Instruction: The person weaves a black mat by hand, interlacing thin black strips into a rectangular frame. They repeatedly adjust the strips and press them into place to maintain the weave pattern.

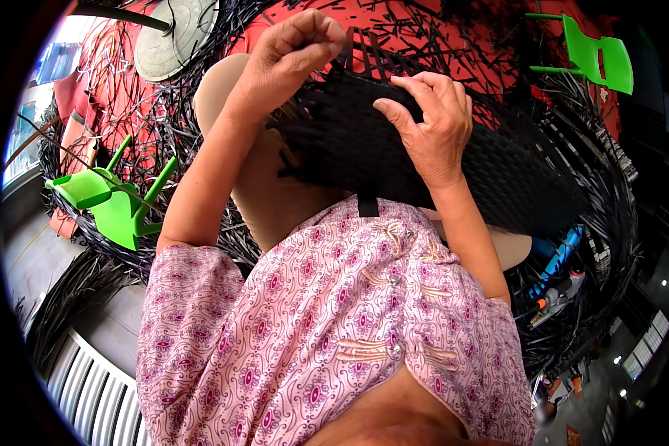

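Nearest the camera is the person's patterned pink shirt (305,320), just below a black woven piece (513,163), which lies slanting across the lap over tan trousers (256,201). The left hand (297,52) is raised at the woven piece's upper left corner, its fingers curled closed with the thumb against them, near the strip ends (364,53) that stick out there; I cannot tell whether a strip is pinched between them. The right hand (438,126) rests on the woven piece near its upper edge, thumb and fingers spread apart rather than closed. Beyond the woven piece, black scraps lie scattered over a red sheet (286,16). Left of the woven piece are a green chair (115,215) and, farther up, a round grey disc (172,41); to its upper right is another green chair (598,56). Below its right end lies a blue thing (561,256), perhaps a tool.
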Tool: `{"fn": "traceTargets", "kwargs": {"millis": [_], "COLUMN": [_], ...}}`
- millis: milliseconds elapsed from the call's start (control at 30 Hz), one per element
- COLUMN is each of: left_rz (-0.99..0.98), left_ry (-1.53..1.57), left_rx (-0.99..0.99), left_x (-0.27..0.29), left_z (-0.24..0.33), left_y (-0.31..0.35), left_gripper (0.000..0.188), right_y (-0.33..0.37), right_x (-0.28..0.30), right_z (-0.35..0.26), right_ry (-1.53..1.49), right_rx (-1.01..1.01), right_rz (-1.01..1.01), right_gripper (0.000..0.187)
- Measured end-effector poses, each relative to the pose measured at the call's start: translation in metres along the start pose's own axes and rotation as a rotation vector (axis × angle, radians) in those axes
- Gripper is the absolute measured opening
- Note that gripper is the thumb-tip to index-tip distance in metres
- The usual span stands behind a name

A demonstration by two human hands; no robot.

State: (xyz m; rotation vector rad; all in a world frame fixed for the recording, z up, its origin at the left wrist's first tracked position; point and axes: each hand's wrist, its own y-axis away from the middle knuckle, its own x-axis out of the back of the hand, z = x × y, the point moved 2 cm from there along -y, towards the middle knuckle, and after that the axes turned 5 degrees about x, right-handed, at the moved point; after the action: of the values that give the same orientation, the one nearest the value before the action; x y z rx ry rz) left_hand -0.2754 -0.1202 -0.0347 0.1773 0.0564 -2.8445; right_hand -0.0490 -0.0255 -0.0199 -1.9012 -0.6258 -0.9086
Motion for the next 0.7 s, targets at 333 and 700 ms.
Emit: {"fn": "traceTargets", "kwargs": {"millis": [333, 700], "left_rz": [0.28, 0.263], "left_ry": [0.25, 0.249], "left_rx": [0.143, 0.085], "left_x": [-0.012, -0.014], "left_z": [-0.006, -0.001], "left_y": [0.022, 0.021], "left_gripper": [0.005, 0.006], "right_y": [-0.044, -0.084], "right_x": [-0.005, -0.008], "right_z": [-0.015, -0.011], "right_ry": [-0.198, -0.329], "right_rx": [-0.037, -0.253], "right_rz": [-0.277, -0.705], "right_gripper": [0.036, 0.044]}}
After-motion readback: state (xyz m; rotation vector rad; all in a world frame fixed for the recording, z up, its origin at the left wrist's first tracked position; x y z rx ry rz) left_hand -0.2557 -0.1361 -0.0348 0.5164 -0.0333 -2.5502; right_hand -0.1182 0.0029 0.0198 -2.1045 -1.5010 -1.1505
